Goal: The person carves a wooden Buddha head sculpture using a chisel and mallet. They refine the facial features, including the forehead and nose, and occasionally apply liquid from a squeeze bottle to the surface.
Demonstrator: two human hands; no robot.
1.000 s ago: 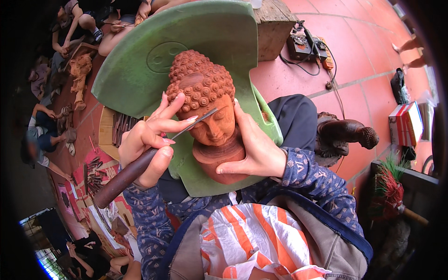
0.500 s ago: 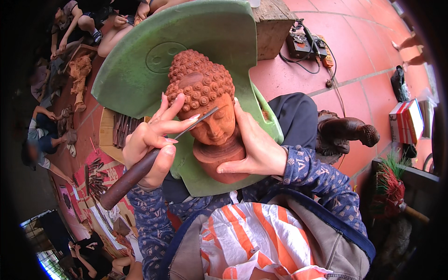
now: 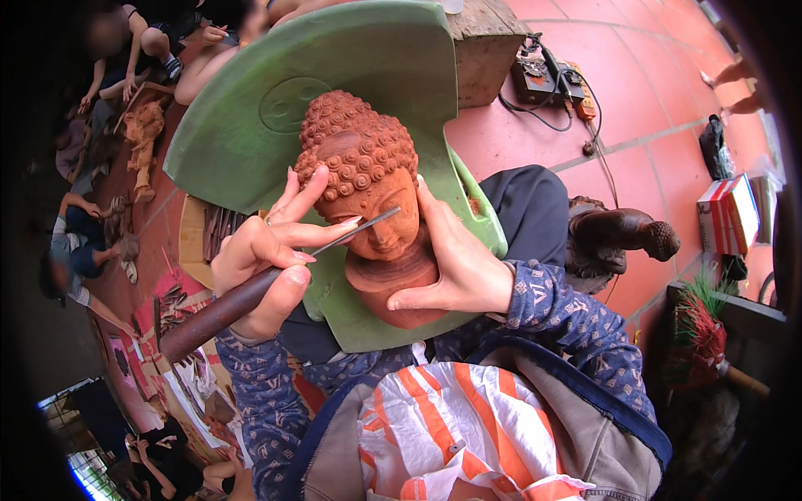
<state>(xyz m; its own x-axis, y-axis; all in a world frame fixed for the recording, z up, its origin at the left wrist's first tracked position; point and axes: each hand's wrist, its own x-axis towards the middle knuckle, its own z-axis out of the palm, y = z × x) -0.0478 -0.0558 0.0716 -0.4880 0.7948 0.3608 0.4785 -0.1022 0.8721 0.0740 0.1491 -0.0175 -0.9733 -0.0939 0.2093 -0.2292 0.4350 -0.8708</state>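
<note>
A red-tiled floor (image 3: 622, 108) spreads under everything, and on it stands a green moulded plastic chair (image 3: 225, 134) with a curved back. An orange-and-white striped cloth (image 3: 451, 417) lies over the person's lap, near the front edge of the chair. Behind the chair's right side is a squared brown wooden block (image 3: 484, 63). The carved reddish-brown wooden head (image 3: 368, 179), with curled hair, is on the chair, its neck end toward the person. The right hand (image 3: 459, 259) is clamped on its side, fingers along the cheek, thumb across the neck base. The left hand (image 3: 263, 250) is closed on a dark wooden-handled carving tool (image 3: 225, 311), two fingers reaching to the curls. The tool's thin grey metal blade (image 3: 368, 226) crosses the face; whether its tip touches the wood cannot be told.
</note>
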